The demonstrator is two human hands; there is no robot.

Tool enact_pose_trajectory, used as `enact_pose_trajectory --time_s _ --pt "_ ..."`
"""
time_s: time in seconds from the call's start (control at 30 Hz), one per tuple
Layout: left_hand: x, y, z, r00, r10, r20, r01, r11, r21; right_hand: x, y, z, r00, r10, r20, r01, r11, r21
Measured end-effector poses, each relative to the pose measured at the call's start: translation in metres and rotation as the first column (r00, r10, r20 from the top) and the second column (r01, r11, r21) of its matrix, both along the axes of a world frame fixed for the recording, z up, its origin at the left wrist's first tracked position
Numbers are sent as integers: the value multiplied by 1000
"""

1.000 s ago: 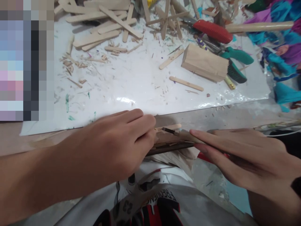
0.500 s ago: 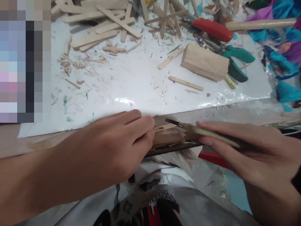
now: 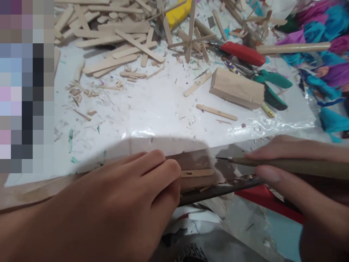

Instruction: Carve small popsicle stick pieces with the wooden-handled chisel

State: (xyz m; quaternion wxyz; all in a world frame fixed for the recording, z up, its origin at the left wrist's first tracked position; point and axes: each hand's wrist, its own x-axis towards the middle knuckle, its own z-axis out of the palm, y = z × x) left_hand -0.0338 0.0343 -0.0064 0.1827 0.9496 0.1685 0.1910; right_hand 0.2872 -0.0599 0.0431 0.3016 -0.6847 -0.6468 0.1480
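My left hand (image 3: 136,193) is closed on a popsicle stick (image 3: 200,173) at the near edge of the table, its fingertips curled out of sight. The stick's free end points right and bears a small dark notch. Between the thumb and fingers of my right hand (image 3: 294,163) is a carving chisel (image 3: 253,162) with a wooden handle and a thin dark metal tip. That tip points left, a little beyond the stick's end and apart from it.
A wooden block (image 3: 237,89) lies near green-handled pliers (image 3: 274,87) and a red-handled tool (image 3: 242,52). Two loose popsicle sticks (image 3: 216,112) are beside the block. A stick pile (image 3: 122,40), wood shavings (image 3: 81,92) and blue and purple fabric (image 3: 327,69) lie farther back.
My right hand has drawn the chisel rightward, away from the stick, and turned it so its blade looks thinner. The view has tilted up slightly; my left hand keeps its grip.
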Motion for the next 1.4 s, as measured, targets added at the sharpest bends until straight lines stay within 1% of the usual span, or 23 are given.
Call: enact_pose_trajectory --time_s 0.03,0.1,0.17,0.2,0.23,0.3,0.37,0.47,0.53,0.6,0.73,0.83,0.93,1.03,1.07,1.13,1.17,1.2,1.23,1.27,1.3,1.4 --pt "0 0 -1 1000 5 9 -5 1000 -7 -5 3 -1 1000 8 26 -7 999 -33" --pt "-1 0 -1 1000 -9 19 10 1000 -28 -13 6 -2 999 -6 40 8 998 -55" --pt "-1 2 0 1000 -9 11 10 999 -53 -20 8 -1 1000 -20 -1 20 998 -65" --pt "-1 3 0 1000 -2 4 2 998 -63 -23 10 0 1000 0 -24 -2 996 -85" --pt "-1 4 1 1000 7 0 -7 998 -70 -26 12 2 997 49 -55 -55 993 -108" --pt "-1 6 3 1000 13 0 -13 996 -83 -31 18 4 976 186 -117 -202 969 -142" --pt "1 7 5 1000 -7 15 8 996 -94 -37 25 5 952 283 -120 -298 945 -133" --pt "4 10 9 999 -34 33 37 996 -79 -44 30 2 953 299 -52 -303 947 -106" --pt "5 13 11 997 -66 40 67 997 -45 -48 32 -1 950 306 -65 -311 946 -91" --pt "6 15 13 996 -84 37 85 996 -14 -50 34 -2 931 348 -106 -358 930 -85" --pt "6 16 15 996 -88 35 88 996 5 -49 39 3 901 423 -97 -434 890 -141" --pt "5 15 14 993 -114 19 114 994 0 -51 43 8 902 428 -63 -432 882 -187" --pt "4 15 13 998 -69 -7 68 998 -11 -55 46 10 893 449 -41 -448 872 -200" --pt "3 16 14 998 -62 -22 61 997 -43 -57 53 12 848 521 -94 -528 819 -227" --pt "2 17 14 996 -78 -30 77 996 -48 -55 56 12 834 540 -115 -551 804 -223" --pt "2 19 14 991 -129 -15 129 991 -16 -51 67 13 800 581 -150 -600 773 -206" --pt "2 19 13 988 -154 -8 154 988 10 -49 75 13 766 619 -175 -643 737 -208" --pt "2 20 13 985 -173 -6 173 984 30 -47 83 13 712 668 -215 -702 676 -224" --pt "2 21 12 982 -188 -6 188 981 42 -46 92 14 703 669 -241 -710 643 -287" --pt "2 21 11 980 -197 -15 197 979 48 -45 100 14 716 649 -258 -697 643 -317" --pt "1 21 11 979 -204 -29 205 977 53 -45 108 15 704 648 -291 -707 604 -368" --pt "0 20 12 977 -199 -77 204 977 61 -45 124 16 674 645 -360 -732 520 -440"
